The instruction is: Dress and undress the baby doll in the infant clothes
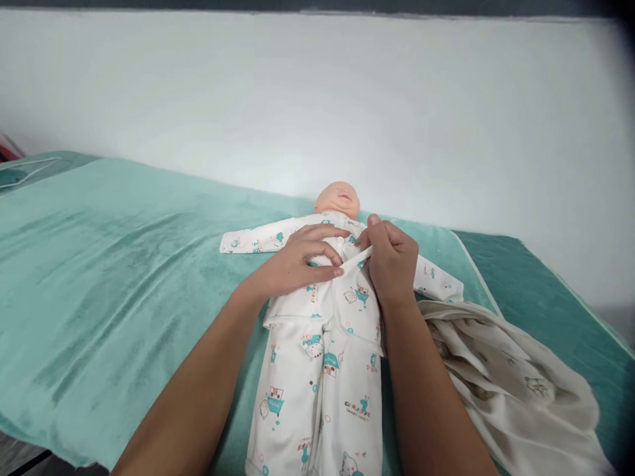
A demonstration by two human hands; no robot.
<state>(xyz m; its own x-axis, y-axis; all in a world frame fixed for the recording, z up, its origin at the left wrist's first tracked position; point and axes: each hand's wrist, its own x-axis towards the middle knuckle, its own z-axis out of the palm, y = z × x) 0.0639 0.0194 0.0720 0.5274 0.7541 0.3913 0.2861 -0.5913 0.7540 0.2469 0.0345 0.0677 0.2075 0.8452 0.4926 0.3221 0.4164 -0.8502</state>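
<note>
A baby doll (337,198) lies on its back, dressed in a white printed shirt (360,301) and matching trousers (292,396). The shirt's front edge is lifted near the chest. My right hand (391,254) pinches that edge between thumb and curled fingers. On the other side of the opening, my left hand (307,258) rests on the chest cloth, fingers apart and stretched toward the right hand. Both sleeves of the shirt spread out sideways. Part of the right sleeve is hidden behind my right hand.
Light green plush cloth (124,277) covers the table, with a darker green cover (516,271) at the right. A crumpled beige cloth (520,383) lies beside my right forearm. A white wall (317,99) stands right behind the doll's head.
</note>
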